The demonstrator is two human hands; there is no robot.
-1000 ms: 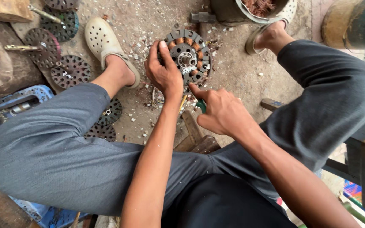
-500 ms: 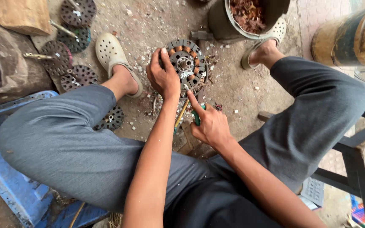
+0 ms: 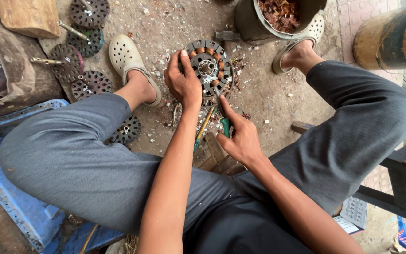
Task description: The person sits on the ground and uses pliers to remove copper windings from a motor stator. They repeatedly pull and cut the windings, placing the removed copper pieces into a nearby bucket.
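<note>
Both hands shifted little; left hand [image 3: 183,82] clamped motor core [image 3: 209,68], right hand [image 3: 240,136] gripped screwdriver [image 3: 222,123], whose tip might slip toward fingers.

One camera, worn on the seated person's head, looks steeply down between the knees at the dusty ground [image 3: 269,101], close above both forearms.
</note>
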